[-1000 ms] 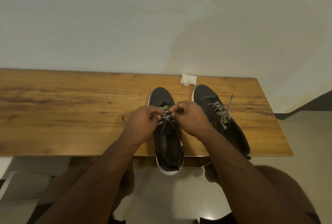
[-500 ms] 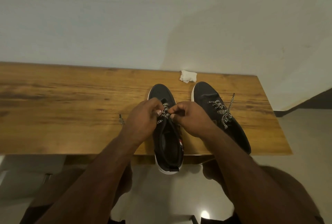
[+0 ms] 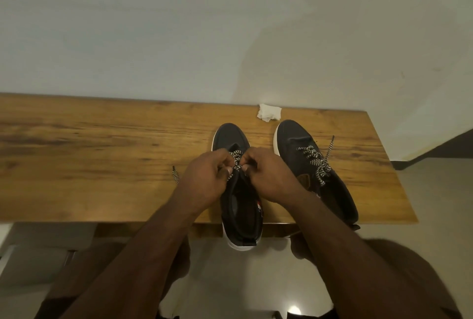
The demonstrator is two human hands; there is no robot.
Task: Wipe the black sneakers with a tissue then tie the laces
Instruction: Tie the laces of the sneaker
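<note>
Two black sneakers with white soles stand on a wooden table [image 3: 102, 155], toes toward the wall. The left sneaker [image 3: 229, 137] has its heel hanging over the table's front edge. My left hand [image 3: 204, 180] and my right hand [image 3: 268, 178] meet over its tongue, each pinching the black-and-white checkered lace [image 3: 236, 158]. One loose lace end [image 3: 175, 174] lies on the wood left of my left hand. The right sneaker [image 3: 297, 137] shows a tied lace [image 3: 317, 165]. A crumpled white tissue [image 3: 268, 112] lies by the wall behind the shoes.
A pale wall runs right behind the table's far edge. The table's right end is just past the right sneaker. Below the front edge are my knees and a glossy light floor.
My hands have stayed on the left sneaker's lace, fingers drawing closer together over the tongue. The camera view shifted slightly; the shoes and tissue have not moved.
</note>
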